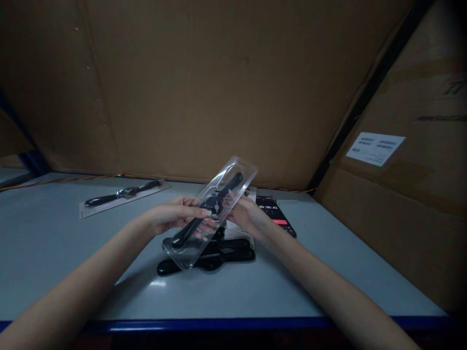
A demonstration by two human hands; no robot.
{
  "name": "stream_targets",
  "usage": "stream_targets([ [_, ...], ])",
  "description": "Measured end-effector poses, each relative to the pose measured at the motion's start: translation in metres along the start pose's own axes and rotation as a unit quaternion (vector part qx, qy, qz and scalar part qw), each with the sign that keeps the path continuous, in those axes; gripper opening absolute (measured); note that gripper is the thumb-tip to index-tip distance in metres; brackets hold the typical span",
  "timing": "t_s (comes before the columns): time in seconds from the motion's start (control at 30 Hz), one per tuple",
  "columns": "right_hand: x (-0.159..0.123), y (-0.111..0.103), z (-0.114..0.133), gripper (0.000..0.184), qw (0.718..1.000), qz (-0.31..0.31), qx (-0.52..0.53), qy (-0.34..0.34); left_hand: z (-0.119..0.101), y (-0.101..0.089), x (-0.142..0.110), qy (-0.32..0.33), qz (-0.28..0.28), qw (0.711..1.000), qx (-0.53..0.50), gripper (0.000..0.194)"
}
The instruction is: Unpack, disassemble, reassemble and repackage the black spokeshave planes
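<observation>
Between my hands, a clear plastic blister shell [243, 167] is held tilted above the table, its upper end leaning right. Lying in it is a black two-handled tool [214, 203] with a round middle part. My left hand [178, 214] grips the shell's left side, thumb over the tool near its middle. On the other side, my right hand [243, 214] closes on the shell's right edge, its fingers partly hidden behind the plastic. Under the shell, several similar black tools [233, 253] lie in a loose pile, partly covered.
A carded pack with a black tool [126, 193] lies at the back left of the grey table [284, 296]. Right of my hands are a phone [279, 218] showing a timer and partly hidden printed cards [237, 233]. Cardboard walls [219, 87] stand behind and at right.
</observation>
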State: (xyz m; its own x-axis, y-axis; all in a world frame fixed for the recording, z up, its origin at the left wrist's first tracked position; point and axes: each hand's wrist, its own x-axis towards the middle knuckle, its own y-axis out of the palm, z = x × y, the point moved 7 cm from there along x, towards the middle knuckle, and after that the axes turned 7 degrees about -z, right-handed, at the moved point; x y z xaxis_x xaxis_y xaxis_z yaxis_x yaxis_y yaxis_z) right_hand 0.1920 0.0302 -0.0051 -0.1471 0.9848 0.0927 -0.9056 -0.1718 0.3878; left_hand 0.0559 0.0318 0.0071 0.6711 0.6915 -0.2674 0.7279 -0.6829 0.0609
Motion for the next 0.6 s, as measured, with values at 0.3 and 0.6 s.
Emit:
stream_targets([
  [0.3, -0.005, -0.021, 0.011, 0.026, 0.982, -0.173, -0.037, -0.067, -0.008, 0.01, 0.002, 0.02, -0.005, 1.0, 0.017, 0.035],
  [0.6, -0.002, -0.104, 0.031, 0.024, 0.902, -0.386, 0.114, -0.153, -0.025, -0.04, 0.011, 0.076, -0.128, 0.962, 0.229, 0.038],
])
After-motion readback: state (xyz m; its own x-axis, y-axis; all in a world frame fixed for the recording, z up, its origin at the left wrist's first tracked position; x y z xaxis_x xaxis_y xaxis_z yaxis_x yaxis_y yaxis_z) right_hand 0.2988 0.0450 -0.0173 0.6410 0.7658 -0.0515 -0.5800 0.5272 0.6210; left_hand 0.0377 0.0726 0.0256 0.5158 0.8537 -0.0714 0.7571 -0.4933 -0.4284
